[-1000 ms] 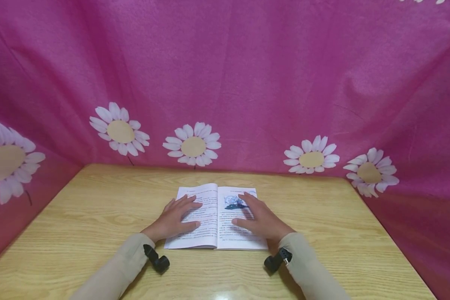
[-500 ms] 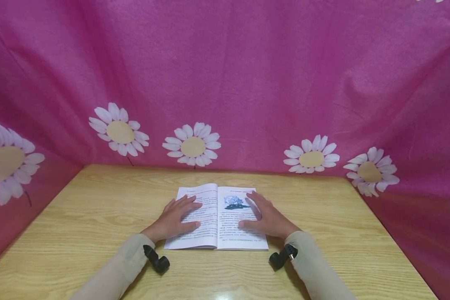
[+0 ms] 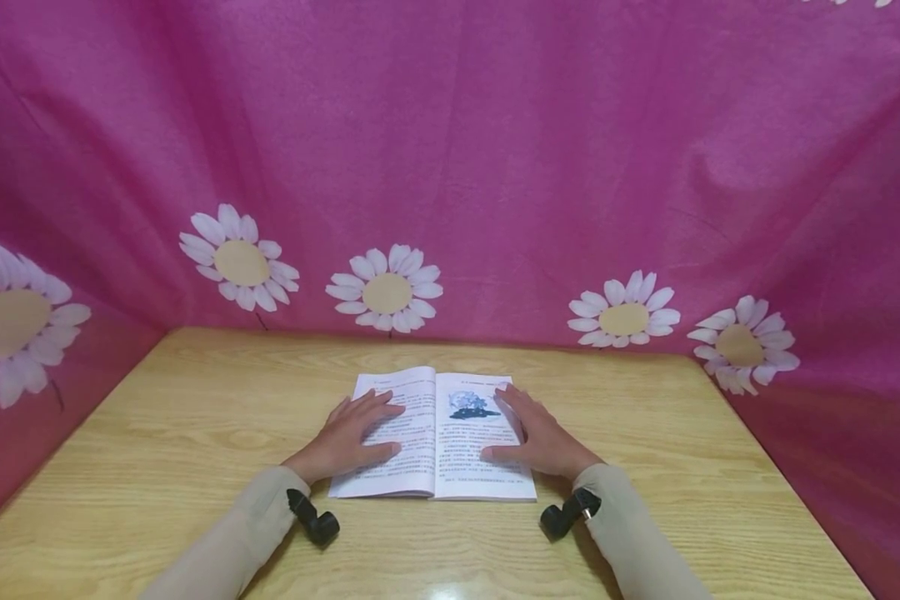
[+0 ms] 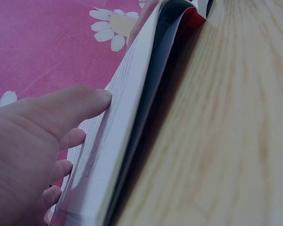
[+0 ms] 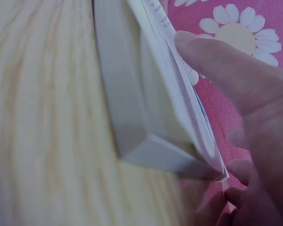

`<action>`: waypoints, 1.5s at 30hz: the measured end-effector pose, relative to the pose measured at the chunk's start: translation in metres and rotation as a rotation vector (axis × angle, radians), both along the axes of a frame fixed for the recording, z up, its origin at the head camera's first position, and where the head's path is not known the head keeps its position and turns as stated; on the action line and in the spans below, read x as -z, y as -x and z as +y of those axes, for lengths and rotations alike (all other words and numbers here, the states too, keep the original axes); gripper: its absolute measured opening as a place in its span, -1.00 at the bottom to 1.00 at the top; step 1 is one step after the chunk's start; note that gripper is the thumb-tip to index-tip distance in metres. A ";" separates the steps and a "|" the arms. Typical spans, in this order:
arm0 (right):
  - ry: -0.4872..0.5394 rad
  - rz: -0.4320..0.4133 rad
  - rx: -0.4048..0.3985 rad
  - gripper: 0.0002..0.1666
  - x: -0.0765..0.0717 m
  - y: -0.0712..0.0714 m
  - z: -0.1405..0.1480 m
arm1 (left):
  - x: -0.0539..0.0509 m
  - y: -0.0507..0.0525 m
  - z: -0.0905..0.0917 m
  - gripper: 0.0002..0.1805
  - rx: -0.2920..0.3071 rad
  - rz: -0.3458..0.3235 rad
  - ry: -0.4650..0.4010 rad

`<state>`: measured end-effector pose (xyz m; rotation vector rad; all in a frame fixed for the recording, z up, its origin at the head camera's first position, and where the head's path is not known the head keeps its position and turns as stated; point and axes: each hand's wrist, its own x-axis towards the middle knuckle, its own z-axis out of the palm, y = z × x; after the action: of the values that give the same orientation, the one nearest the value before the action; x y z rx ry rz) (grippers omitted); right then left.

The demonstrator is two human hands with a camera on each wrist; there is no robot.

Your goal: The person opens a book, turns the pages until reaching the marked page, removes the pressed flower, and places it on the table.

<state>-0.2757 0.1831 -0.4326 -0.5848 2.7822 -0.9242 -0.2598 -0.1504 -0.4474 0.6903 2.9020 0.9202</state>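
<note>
An open book [image 3: 474, 467] lies on the wooden table, with printed text on both pages and a blue picture [image 3: 471, 406] near the top of the right page. My left hand [image 3: 345, 442] rests on the left page, fingers spread; its thumb [image 4: 92, 100] touches the paper in the left wrist view. Over the outer part of the right page is my right hand [image 3: 543, 437], fingers apart and nearly straight. In the right wrist view its thumb [image 5: 212, 59] lies at the page surface; whether it presses there I cannot tell. Neither hand grips anything.
The wooden table [image 3: 217, 417] extends around the book on all sides. A pink curtain [image 3: 495, 167] printed with white daisies stands behind the table and at both sides. Small black cameras [image 3: 318, 525] are strapped at both wrists.
My right hand has slid to the right, from over the picture to the outer edge of the right page, uncovering the picture. The left hand and the book have stayed in place.
</note>
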 end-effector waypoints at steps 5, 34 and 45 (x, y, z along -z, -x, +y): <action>-0.022 0.001 -0.016 0.30 0.000 -0.001 0.001 | -0.001 -0.001 0.000 -0.31 0.004 -0.005 -0.009; -0.062 -0.008 0.010 0.32 0.003 -0.001 0.000 | -0.002 -0.003 0.001 -0.32 -0.002 -0.002 -0.008; 0.048 -0.055 0.081 -0.05 0.003 0.000 0.002 | -0.004 -0.003 0.002 -0.33 -0.002 0.001 -0.002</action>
<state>-0.2753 0.1847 -0.4353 -0.4499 2.7596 -1.0105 -0.2569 -0.1488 -0.4438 0.6878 2.9040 0.9232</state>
